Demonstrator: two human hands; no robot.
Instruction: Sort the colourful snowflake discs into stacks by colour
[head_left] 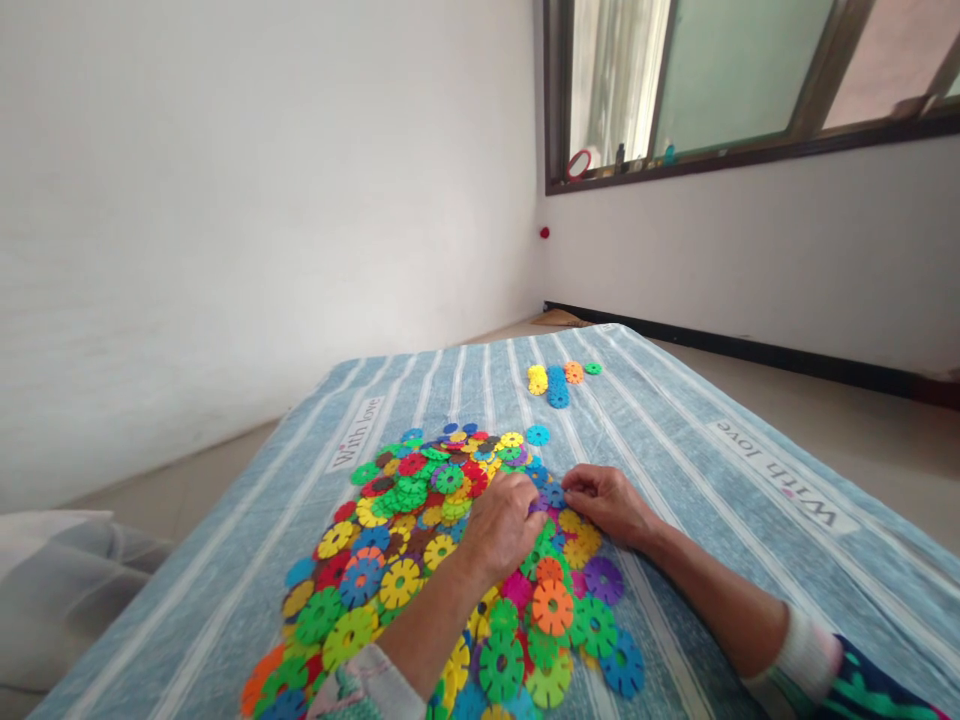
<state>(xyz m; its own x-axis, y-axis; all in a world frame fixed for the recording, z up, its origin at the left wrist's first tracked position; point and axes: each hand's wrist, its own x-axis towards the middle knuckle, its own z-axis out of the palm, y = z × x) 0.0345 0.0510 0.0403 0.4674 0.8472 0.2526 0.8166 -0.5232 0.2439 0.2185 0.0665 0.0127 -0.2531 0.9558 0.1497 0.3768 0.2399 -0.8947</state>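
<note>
A heap of notched plastic discs in many colours (400, 583) is spread over the striped cloth. My left hand (501, 527) is over the middle of the heap, fingers curled down and closed; what they hold is hidden, though a bit of purple shows by the fingertips. Just to its right, my right hand (611, 505) comes in at the heap's edge. Its thumb and fingers are pinched at the rim of a blue notched disc (553, 494). Yellow discs (581, 547) lie below the right hand.
Past the heap, a yellow stack (537, 380), blue discs (557, 388), an orange disc (574, 372) and a green disc (593, 368) form a row. A single blue disc (538, 435) lies nearer. The blue striped cloth (750, 545) covers the surface, with white walls (262, 180) behind.
</note>
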